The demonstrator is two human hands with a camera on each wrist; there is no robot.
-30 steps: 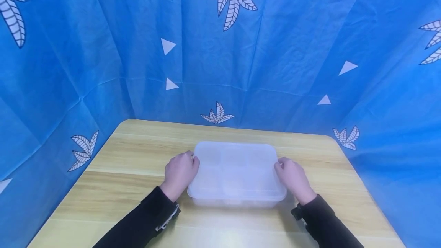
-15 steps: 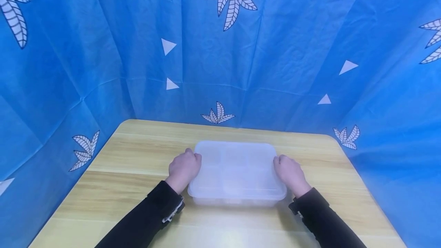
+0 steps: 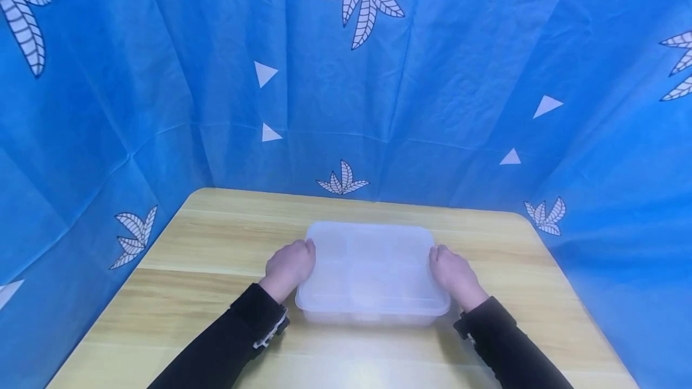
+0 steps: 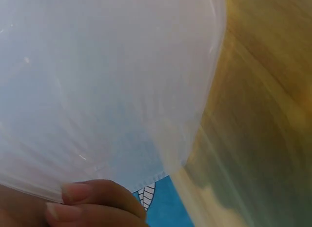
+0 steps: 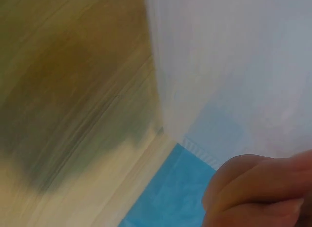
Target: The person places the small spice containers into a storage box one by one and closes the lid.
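Note:
A translucent white plastic storage box with its lid on stands in the middle of the table. My left hand grips its left edge, and my right hand grips the right edge. Curled fingers lie against the rim in the left wrist view, beside the box's pale wall. In the right wrist view, bent fingers are at the rim near the other side wall. Faint divisions show through the lid; whether anything lies inside I cannot tell.
The light wood-grain table has rounded back corners. A blue curtain with leaf and triangle prints hangs around its back and sides. Dark sleeves cover both forearms.
Over the last second, both wrists have turned slightly inward, and the left hand has shifted a little right along the edge. The box has hardly moved.

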